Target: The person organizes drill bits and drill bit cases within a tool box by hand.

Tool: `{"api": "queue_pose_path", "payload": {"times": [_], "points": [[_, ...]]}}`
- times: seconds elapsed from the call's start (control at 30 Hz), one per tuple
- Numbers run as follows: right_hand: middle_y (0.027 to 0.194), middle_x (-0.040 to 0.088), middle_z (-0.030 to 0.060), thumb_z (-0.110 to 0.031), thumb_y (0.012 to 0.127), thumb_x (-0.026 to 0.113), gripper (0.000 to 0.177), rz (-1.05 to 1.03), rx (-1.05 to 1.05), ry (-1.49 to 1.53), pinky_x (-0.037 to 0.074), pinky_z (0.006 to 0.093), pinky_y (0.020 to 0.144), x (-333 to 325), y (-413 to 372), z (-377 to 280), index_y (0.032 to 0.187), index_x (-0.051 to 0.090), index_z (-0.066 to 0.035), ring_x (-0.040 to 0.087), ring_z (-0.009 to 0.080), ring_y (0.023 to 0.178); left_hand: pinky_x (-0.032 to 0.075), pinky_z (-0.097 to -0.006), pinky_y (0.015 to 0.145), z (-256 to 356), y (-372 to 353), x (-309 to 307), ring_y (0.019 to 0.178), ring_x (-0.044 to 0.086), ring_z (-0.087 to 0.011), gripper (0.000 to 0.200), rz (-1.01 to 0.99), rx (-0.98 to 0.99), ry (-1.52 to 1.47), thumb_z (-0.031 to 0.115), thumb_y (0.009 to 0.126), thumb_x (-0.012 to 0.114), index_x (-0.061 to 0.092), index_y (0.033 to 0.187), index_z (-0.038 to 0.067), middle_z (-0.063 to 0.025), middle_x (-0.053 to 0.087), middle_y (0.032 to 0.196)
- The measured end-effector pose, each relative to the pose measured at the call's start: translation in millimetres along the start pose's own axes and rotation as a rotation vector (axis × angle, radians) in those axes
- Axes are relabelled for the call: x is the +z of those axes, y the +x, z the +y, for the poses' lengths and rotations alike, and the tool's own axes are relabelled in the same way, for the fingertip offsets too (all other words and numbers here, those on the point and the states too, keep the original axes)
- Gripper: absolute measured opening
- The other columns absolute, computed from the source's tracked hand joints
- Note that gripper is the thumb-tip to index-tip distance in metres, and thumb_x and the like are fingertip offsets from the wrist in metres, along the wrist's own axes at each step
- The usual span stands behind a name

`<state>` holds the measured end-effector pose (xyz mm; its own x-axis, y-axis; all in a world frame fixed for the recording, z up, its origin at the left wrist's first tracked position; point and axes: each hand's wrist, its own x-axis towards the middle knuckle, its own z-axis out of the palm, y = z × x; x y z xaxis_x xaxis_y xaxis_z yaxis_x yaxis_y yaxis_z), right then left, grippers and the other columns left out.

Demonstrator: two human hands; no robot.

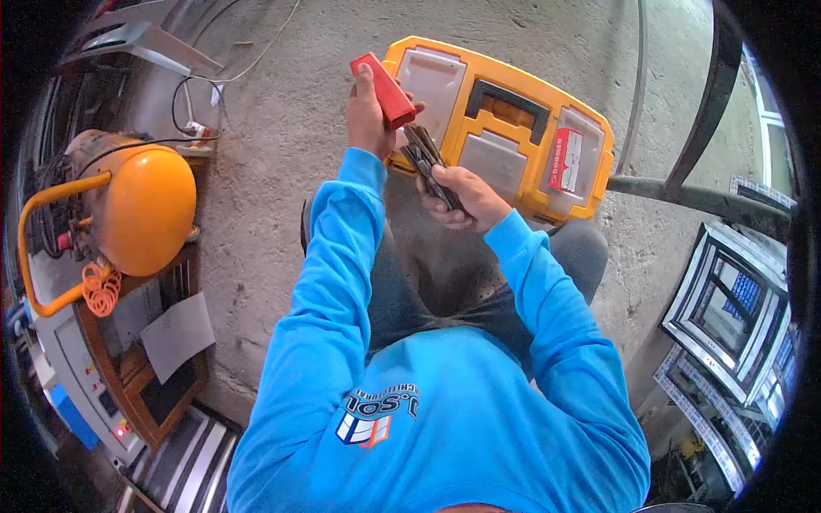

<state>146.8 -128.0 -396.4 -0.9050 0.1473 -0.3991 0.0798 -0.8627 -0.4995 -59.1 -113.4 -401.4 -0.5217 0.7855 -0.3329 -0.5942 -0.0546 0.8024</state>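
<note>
My left hand (371, 114) is wrapped round a red box (384, 91), held tilted over the left side of a yellow toolbox lid (428, 47). Just below and to the right, my right hand (463, 198) grips a bundle of dark metal drill bits (425, 154), whose upper ends point toward the lower end of the red box. The toolbox has a black handle and clear compartments. On its right compartment lies a red and white box (565, 160) with printed lettering.
An orange tank (152, 209) with a coiled hose stands at the left, beside a brown wooden frame (137, 359) and a white sheet (178, 337). Metal window frames (727, 312) lean at the right, below a dark bar (701, 198). The floor is rough concrete.
</note>
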Motion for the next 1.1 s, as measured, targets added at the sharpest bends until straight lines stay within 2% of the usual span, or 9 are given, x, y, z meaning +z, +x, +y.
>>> {"api": "queue_pose_path", "payload": {"times": [0.1,0.3,0.37,0.5,0.63,0.73,0.97,1.03,1.1], "points": [[0.069,0.051,0.0011,-0.049,0.097,0.054,0.045,-0.069,-0.027,0.055,0.026,0.0188,0.035,-3,-2,-1,0.105,0.055,-0.004,0.039,0.0042,0.044,0.062,-0.0445,0.066,2,1,0,0.075,0.064,-0.0230,0.055,0.029,0.002,-0.047,0.053,0.099,0.047,0.052,0.109,0.000,-0.0120,0.058,0.086],[0.070,0.055,0.0028,-0.051,0.097,0.053,0.050,-0.061,-0.074,-0.047,0.029,0.0195,0.033,-7,-5,-9,0.107,0.058,-0.002,0.043,0.0053,0.044,0.059,-0.0382,0.071,-12,9,-7,0.085,0.067,-0.0225,0.055,0.016,-0.104,0.315,0.048,0.094,0.060,0.054,0.116,-0.002,-0.0143,0.064,0.101],[0.071,0.058,0.0046,-0.051,0.097,0.052,0.050,-0.008,-0.115,-0.055,0.030,0.0192,0.033,-10,-6,-10,0.107,0.059,-0.002,0.046,0.0061,0.044,0.057,-0.0377,0.077,-24,11,-5,0.086,0.068,-0.0249,0.051,0.056,0.269,0.711,0.038,0.091,0.067,0.054,0.118,-0.003,-0.0139,0.067,0.099],[0.072,0.059,0.0058,-0.051,0.097,0.051,0.050,-0.001,-0.149,-0.067,0.033,0.0185,0.032,-12,-10,-16,0.107,0.059,-0.003,0.049,0.0076,0.045,0.055,-0.0368,0.081,-32,15,-6,0.092,0.069,-0.0325,0.055,0.041,0.241,0.828,0.036,0.083,0.074,0.060,0.115,-0.005,-0.0209,0.068,0.105],[0.078,0.065,0.0122,-0.050,0.098,0.049,0.051,-0.024,-0.130,0.052,0.047,0.0213,0.036,-25,-10,-14,0.108,0.058,-0.001,0.062,0.0149,0.053,0.053,-0.0395,0.086,-32,8,3,0.098,0.066,-0.0364,0.055,-0.026,0.187,0.867,0.037,0.081,0.075,0.063,0.114,-0.006,-0.0240,0.065,0.112],[0.083,0.068,0.0170,-0.050,0.097,0.048,0.052,-0.013,-0.141,0.087,0.054,0.0249,0.040,-32,-11,-13,0.108,0.058,-0.001,0.069,0.0203,0.061,0.049,-0.0422,0.093,-47,9,5,0.107,0.061,-0.0348,0.063,0.046,0.358,1.327,0.046,0.081,0.074,0.062,0.119,-0.003,-0.0214,0.060,0.113],[0.089,0.068,0.0245,-0.048,0.099,0.045,0.052,0.004,-0.153,0.187,0.059,0.0294,0.042,-38,-19,-12,0.111,0.056,0.001,0.073,0.0279,0.069,0.050,-0.0425,0.093,-46,9,11,0.112,0.061,-0.0366,0.069,0.060,0.469,1.365,0.045,0.082,0.072,0.051,0.133,0.003,-0.0239,0.061,0.121],[0.090,0.068,0.0248,-0.048,0.099,0.046,0.052,-0.006,-0.172,0.214,0.059,0.0297,0.043,-34,-21,-13,0.111,0.056,0.001,0.073,0.0286,0.069,0.051,-0.0434,0.092,-32,3,18,0.109,0.064,-0.0360,0.068,0.026,0.219,1.222,0.044,0.083,0.071,0.050,0.134,0.003,-0.0221,0.065,0.119],[0.090,0.068,0.0251,-0.048,0.099,0.047,0.052,-0.022,-0.191,0.240,0.060,0.0301,0.043,-35,-22,-13,0.111,0.056,0.002,0.073,0.0293,0.070,0.052,-0.0439,0.090,-34,4,16,0.103,0.066,-0.0354,0.066,0.065,0.262,1.252,0.044,0.084,0.071,0.052,0.132,0.003,-0.0200,0.068,0.113]]}}
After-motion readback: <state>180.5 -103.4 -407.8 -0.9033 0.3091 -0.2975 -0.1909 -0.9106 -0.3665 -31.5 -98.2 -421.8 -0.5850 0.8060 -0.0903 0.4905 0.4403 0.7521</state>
